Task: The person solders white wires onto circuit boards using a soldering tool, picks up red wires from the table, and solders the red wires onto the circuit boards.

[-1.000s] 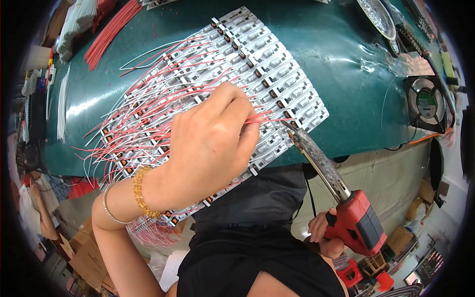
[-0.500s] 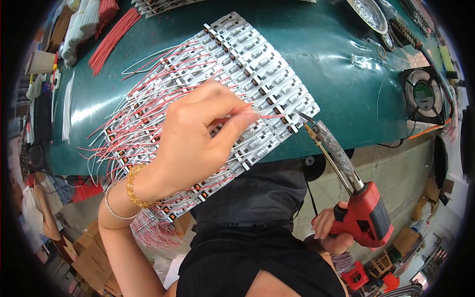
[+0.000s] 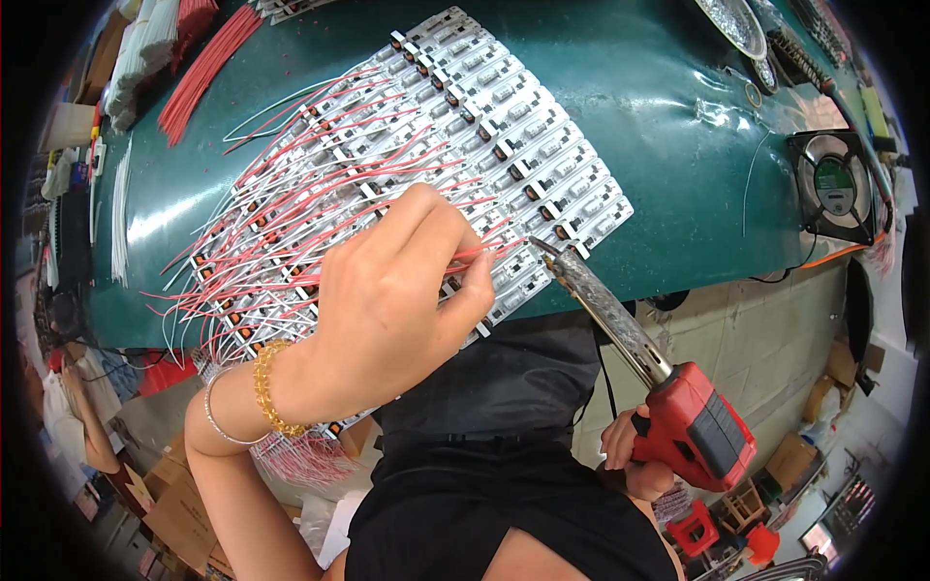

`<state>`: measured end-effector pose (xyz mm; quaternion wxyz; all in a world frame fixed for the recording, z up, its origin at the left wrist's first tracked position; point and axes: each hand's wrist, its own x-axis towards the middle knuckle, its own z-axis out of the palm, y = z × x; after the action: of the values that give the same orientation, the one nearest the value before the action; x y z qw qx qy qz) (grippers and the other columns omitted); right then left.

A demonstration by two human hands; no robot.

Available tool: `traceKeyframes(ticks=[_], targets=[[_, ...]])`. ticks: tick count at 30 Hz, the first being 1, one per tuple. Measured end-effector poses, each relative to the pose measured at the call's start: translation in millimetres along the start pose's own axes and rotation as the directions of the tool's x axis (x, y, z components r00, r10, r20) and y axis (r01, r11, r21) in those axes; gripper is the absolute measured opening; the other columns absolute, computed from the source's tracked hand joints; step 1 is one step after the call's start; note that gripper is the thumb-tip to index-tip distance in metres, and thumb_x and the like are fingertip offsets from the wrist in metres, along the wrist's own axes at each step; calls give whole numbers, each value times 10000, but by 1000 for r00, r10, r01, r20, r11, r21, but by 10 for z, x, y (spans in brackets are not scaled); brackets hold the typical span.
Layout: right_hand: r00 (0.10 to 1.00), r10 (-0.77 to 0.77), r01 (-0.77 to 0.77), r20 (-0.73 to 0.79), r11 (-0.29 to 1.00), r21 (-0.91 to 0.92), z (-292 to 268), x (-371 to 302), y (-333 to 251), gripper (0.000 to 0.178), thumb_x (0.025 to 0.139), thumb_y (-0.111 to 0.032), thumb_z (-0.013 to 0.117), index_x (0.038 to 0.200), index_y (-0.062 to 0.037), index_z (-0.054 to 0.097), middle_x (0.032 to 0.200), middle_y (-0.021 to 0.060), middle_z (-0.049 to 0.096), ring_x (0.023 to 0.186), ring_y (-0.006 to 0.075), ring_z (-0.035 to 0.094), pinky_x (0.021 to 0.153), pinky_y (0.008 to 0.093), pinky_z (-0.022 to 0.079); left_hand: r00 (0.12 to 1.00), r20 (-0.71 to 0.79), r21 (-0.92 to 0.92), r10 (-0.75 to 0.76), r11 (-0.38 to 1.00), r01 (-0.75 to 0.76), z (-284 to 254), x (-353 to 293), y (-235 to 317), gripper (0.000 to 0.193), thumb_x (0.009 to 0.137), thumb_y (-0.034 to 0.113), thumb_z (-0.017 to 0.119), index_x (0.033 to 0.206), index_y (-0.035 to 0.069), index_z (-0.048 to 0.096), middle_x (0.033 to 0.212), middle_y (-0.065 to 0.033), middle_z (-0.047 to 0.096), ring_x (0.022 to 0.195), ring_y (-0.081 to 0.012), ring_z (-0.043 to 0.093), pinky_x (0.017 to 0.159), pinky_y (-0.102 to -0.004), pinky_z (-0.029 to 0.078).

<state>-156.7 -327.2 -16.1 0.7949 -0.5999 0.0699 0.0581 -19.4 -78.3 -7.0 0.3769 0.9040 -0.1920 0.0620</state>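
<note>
My left hand (image 3: 397, 290) is closed in a pinch on a thin red wire (image 3: 502, 246), over a panel of small white circuit boards (image 3: 542, 145). The wire's far end reaches the boards near the panel's right edge. My right hand (image 3: 630, 455) grips the red and black handle of a soldering gun (image 3: 693, 426). Its dark tip is at the boards, close to the end of the pinched wire; whether they touch I cannot tell. Rows of red and white wires (image 3: 320, 179) stick out from the boards to the left. My left hand hides part of the panel.
The panel lies on a green table (image 3: 668, 184), overhanging its near edge. Bundles of red wires (image 3: 208, 73) and white wires (image 3: 145, 63) lie at the far left. A black square fan (image 3: 831, 184) stands at the right, a metal dish (image 3: 733, 24) at the far right.
The soldering gun's tip has moved left, inward over the boards. My left fingertips have shifted slightly nearer to me, with a red wire still pinched.
</note>
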Motion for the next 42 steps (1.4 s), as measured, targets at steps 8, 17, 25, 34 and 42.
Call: traceKeyframes(ticks=[8, 17, 25, 34, 42], targets=[[999, -8, 10, 35, 999, -43, 4, 33, -14, 492, 748, -497, 683, 690, -32, 534, 542, 20, 508, 472, 144, 497, 426, 261, 351, 997, 36, -13, -63, 998, 63, -9, -8, 37, 141, 668, -30, 650, 720, 6, 524, 700, -85, 516, 587, -198, 524, 514, -288, 430], [959, -101, 138, 263, 983, -125, -93, 82, 18, 779, 783, -615, 553, 1194, 33, 417, 491, -19, 453, 397, 114, 459, 443, 249, 391, 998, 32, 32, -60, 998, 59, -10, -25, 34, 137, 675, -29, 648, 717, 8, 523, 690, -85, 511, 579, -203, 519, 509, -290, 425], [975, -110, 142, 191, 976, -163, -107, 41, 64, 836, 794, -609, 543, 1252, 70, 377, 478, -31, 428, 383, 100, 440, 443, 238, 390, 1000, -3, 26, 24, 999, -24, 43, -24, -7, 152, 679, 19, 654, 718, 30, 507, 688, -75, 483, 509, -222, 533, 444, -318, 407], [991, -107, 114, 75, 989, -98, -32, 16, 5, 857, 794, -615, 536, 1246, 91, 357, 461, -31, 423, 371, 100, 441, 418, 235, 389, 1000, -1, -92, -1, 996, 1, -52, 20, 107, 131, 682, -24, 655, 736, 10, 540, 743, -88, 497, 551, -205, 542, 481, -302, 427], [986, 32, -40, 163, 998, 47, -152, -46, -107, 587, 716, -614, 638, 642, -41, 535, 536, 34, 516, 442, 149, 492, 417, 253, 366, 998, 57, -30, 16, 999, -15, 57, 7, 165, 117, 705, -36, 667, 766, 1, 575, 801, -89, 542, 633, -170, 542, 516, -258, 439]])
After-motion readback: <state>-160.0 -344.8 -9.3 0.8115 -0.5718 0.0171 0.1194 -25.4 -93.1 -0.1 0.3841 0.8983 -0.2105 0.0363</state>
